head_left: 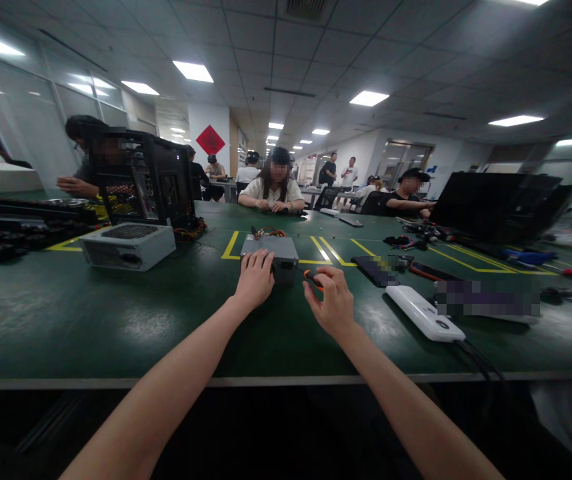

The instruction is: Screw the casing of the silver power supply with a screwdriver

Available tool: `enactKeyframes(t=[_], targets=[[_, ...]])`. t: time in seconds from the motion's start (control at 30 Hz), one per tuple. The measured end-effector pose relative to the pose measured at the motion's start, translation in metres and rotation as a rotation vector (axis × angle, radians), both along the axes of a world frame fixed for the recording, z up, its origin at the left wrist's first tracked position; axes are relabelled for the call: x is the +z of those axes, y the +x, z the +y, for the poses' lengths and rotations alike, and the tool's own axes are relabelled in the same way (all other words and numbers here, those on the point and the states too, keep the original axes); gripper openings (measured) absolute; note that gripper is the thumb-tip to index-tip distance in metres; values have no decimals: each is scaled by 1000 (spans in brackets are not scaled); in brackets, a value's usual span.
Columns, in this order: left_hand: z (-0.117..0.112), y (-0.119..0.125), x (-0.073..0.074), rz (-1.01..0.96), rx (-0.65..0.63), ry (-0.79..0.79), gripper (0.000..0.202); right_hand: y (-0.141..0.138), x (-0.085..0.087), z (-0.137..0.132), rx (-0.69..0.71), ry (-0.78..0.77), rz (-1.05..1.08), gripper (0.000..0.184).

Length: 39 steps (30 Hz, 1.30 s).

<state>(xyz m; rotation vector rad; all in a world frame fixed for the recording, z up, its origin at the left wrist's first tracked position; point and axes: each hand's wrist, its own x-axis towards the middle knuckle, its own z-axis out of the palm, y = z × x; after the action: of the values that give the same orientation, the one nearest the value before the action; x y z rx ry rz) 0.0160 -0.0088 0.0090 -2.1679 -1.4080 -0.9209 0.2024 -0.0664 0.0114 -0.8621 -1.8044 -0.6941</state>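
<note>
Two bare hands meet at a grey metal box on the green counter, set back from the middle of its near edge. The left hand lies over the box's left part, fingers stretched across it; whether it grips or merely rests, one cannot tell. The right hand closes its fingers on an orange-and-black screwdriver, just right of the box and toward the near edge. That tool's long axis is the relation that matters: its thin shaft runs leftward and slightly away from the near edge, toward the box's right side, though whether the tip touches is too small to tell. The box looks wider across than deep, foreshortening aside. The left hand is the nearer, already touching. Toward the counter's left edge stands a paler box; toward its right, a white device.
</note>
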Motion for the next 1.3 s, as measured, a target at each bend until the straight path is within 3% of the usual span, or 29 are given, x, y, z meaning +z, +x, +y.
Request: enactKeyframes(t=[0.2, 0.37, 0.53, 0.7, 0.87, 1.03, 1.2, 1.3], targets=[[1, 0, 0, 18, 1, 5, 46, 1, 1, 0, 55, -21, 23, 31], [1, 0, -1, 17, 0, 13, 47, 1, 1, 1, -18, -14, 19, 25], [2, 0, -2, 20, -3, 20, 47, 1, 3, 0, 44, -27, 31, 30], [0, -1, 0, 22, -10, 20, 47, 0, 4, 0, 7, -15, 29, 23], [0, -2, 0, 28, -15, 16, 47, -1, 4, 1, 78, -30, 39, 35], [1, -2, 0, 16, -27, 1, 48, -1, 4, 1, 13, -5, 24, 29], [0, -3, 1, -1, -38, -26, 49, -1, 3, 2, 86, -18, 46, 35], [-3, -4, 2, 9, -55, -35, 46, -2, 2, 2, 40, -21, 43, 34]])
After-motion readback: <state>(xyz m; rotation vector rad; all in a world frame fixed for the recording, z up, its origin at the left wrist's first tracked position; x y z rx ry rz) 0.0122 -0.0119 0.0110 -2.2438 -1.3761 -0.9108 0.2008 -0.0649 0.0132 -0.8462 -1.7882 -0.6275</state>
